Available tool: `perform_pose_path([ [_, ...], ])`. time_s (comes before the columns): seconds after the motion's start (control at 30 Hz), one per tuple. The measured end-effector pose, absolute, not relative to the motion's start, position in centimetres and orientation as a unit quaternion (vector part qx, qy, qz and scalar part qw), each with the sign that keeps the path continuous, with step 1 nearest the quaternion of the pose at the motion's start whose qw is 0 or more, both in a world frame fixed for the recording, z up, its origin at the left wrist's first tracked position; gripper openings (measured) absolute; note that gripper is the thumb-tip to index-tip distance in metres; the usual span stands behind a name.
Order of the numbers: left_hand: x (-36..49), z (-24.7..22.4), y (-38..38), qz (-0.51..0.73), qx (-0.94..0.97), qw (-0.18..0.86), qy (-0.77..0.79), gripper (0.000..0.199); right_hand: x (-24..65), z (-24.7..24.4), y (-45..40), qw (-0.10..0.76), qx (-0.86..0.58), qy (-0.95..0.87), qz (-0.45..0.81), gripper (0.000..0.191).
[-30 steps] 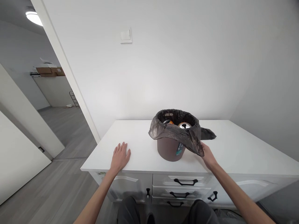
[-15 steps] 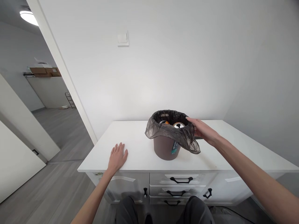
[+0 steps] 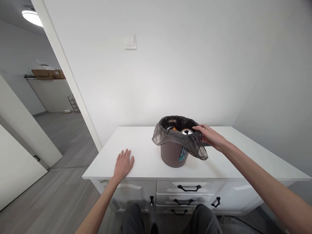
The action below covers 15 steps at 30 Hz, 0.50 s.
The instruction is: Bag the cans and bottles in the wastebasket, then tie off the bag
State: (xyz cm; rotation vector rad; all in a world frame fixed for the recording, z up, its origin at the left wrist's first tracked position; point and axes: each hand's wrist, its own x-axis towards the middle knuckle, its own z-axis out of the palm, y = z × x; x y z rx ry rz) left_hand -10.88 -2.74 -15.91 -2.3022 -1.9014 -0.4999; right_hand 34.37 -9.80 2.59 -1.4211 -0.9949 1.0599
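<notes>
A brown trash bin (image 3: 172, 157) stands on the white cabinet top, with a dark see-through garbage bag (image 3: 168, 138) lining it and folded over its rim. Inside lie a can (image 3: 187, 132) with its silver top up and another orange can (image 3: 172, 128), partly hidden. My right hand (image 3: 210, 136) grips the bin's right rim through the bag, thumb over the edge and fingers outside, partly hidden by the bag. Flat on the cabinet top to the left of the bin rests my left hand (image 3: 123, 163), its fingers spread and holding nothing.
The white cabinet (image 3: 141, 169) has drawers and doors with black handles (image 3: 189, 188) at its front, and my knees are close below. A wall with a light switch (image 3: 130, 42) rises behind. At left is an open doorway, with cardboard boxes (image 3: 44, 74) in the room beyond.
My right thumb has come down over the bin's rim and the hand has closed on it. The left hand stays flat in its place; the view has shifted slightly.
</notes>
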Motion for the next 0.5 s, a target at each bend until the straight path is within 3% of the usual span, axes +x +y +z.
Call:
perform_pose_path([
  [0.5,-10.75,-15.72,-2.96,-0.244,-0.750,-0.004,-0.615,0.057,33.70,2.88,-9.94,0.514,-0.587,-0.427,0.457,0.040],
])
